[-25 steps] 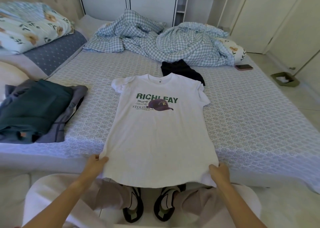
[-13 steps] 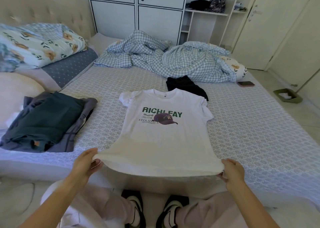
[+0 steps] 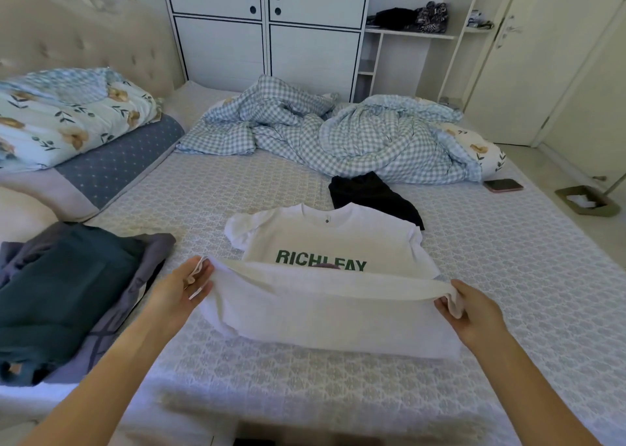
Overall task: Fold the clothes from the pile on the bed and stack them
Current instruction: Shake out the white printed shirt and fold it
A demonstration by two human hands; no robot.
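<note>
The white T-shirt (image 3: 338, 232) lies lengthwise on the bed (image 3: 508, 276), collar pointing away, green lettering up. The left hand (image 3: 179, 289) and right hand (image 3: 474, 313) pinch its hem corners, lifted over its lower half.

White T-shirt (image 3: 338, 239) reads "RICHLEAY" in green.

Two bare forearms in view, no sleeves reaching the wrists. Left hand (image 3: 179, 289): thin ring on one finger, nails pale and glossy. Right hand (image 3: 474, 313): no ring or watch visible. No bracelets on either wrist.
</note>
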